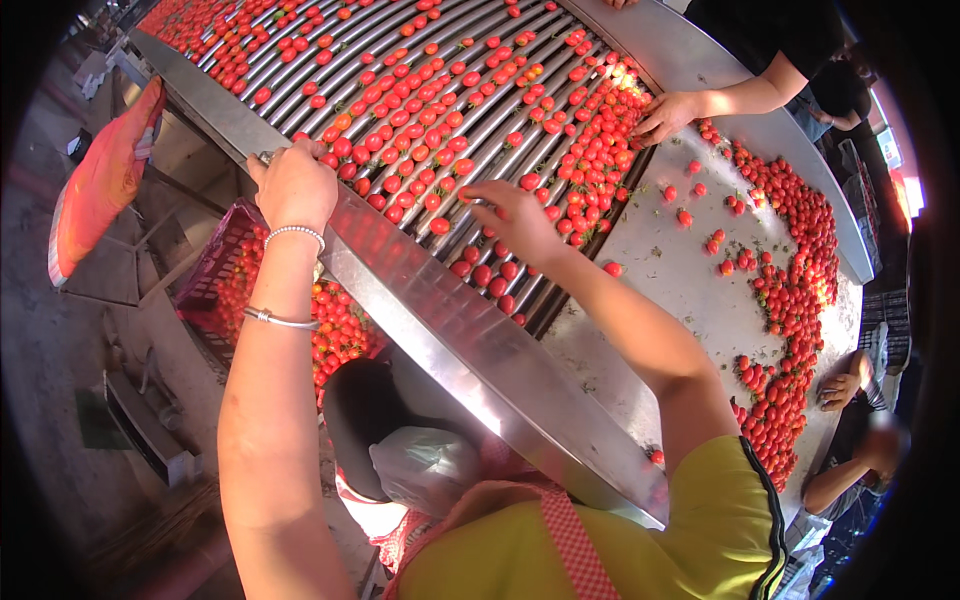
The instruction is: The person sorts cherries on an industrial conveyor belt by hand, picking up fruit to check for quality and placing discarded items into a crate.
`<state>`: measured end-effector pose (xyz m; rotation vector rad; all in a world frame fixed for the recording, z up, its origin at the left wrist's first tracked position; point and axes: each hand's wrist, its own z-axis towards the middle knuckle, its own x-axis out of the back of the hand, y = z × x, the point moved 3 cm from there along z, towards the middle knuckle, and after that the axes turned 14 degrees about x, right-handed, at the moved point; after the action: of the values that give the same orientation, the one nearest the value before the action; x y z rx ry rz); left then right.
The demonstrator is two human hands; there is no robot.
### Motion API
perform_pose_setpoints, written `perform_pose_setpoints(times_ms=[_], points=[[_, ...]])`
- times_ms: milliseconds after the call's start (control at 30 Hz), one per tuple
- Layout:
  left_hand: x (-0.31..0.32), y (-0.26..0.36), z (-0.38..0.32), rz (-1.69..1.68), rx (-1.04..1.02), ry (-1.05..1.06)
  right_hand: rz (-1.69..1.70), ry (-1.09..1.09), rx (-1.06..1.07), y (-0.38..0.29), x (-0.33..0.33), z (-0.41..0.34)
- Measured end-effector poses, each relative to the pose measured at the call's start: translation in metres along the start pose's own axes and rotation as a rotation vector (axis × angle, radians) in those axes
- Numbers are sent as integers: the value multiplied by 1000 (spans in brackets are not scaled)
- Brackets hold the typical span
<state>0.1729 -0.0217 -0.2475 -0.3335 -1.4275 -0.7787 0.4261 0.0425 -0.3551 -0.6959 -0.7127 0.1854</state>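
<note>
Small red tomatoes [405, 200] lie spread over the metal rollers [352, 56] of a sorting conveyor before me. My left hand [296, 182] is at the conveyor's steel side rail [420, 277], fingers bent over the rollers beside a few tomatoes. Its fingertips are partly hidden, so a grip does not show. Over the rollers to the right, my right hand [521, 225] reaches with fingers apart and curved down. A tomato shows at its fingertips, but it does not look gripped. Below my left forearm, a purple plastic crate [204, 281] holds many tomatoes.
Past the rollers, a steel table [637, 322] bears a long heap of tomatoes [795, 300] and stem bits. Another person's hand [670, 114] touches tomatoes at the far side; a further person's hand [840, 390] rests at the table's right edge. An orange-red object [105, 187] stands at left.
</note>
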Motion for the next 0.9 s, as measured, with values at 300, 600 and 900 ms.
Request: perform_pose_setpoints(times_ms=[300, 600, 900], points=[[-4, -4, 5, -33, 6, -27, -275, -273, 90, -14, -109, 126], [0, 0, -1, -114, -81, 93, 1047, 184, -467, 28, -6, 67], [5, -3, 7, -26, 8, -49, -463, -349, -274, -4, -1, -59]])
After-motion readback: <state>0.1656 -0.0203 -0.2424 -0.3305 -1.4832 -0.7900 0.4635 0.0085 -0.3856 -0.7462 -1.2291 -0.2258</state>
